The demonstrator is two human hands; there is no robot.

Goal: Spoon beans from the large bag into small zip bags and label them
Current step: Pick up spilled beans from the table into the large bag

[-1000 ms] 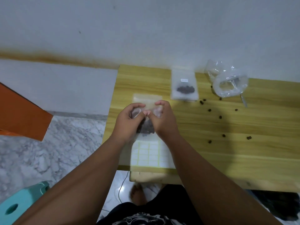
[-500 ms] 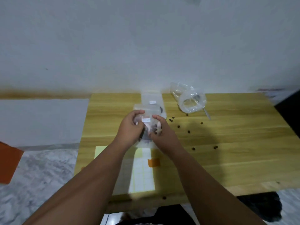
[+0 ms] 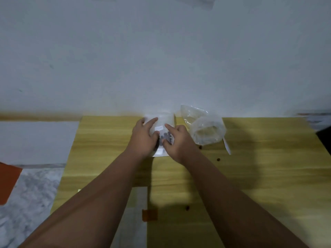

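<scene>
My left hand (image 3: 143, 138) and right hand (image 3: 176, 140), fingers straight, unclenched, pressing small bag (image 3: 161, 128) of beans (image 3: 165, 137) between them onto table (image 3: 107, 140), large bag (image 3: 206, 131) just right of my right hand

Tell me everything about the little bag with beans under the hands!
The little bag is clear, soft plastic with a small white label and dark beans bunched inside. It lies flat at the far side of the wooden table, beside the large bag. The left hand and right hand both touch it.
</scene>
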